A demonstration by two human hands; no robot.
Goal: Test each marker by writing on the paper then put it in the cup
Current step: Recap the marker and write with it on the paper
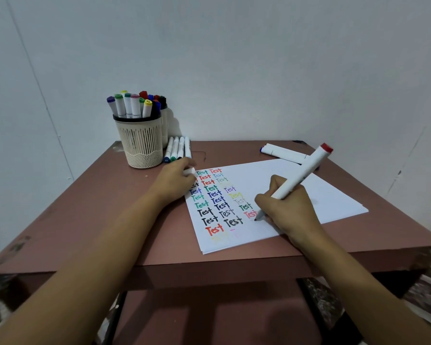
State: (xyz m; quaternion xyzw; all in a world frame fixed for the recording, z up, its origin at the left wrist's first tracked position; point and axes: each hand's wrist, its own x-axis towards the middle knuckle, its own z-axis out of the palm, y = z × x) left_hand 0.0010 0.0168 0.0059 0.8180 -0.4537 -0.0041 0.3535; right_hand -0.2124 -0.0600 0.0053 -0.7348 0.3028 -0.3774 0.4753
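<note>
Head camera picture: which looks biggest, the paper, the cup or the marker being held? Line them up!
1. paper
2. cup and marker: unsure. The marker looks longer, the cup wider, and the marker is nearer the camera.

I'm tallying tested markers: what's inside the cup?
The cup holds a bunch of capped markers standing upright, with purple, green, pink and yellow caps among them. Its wall hides their lower ends, and the back ones overlap, so no exact count.
</note>
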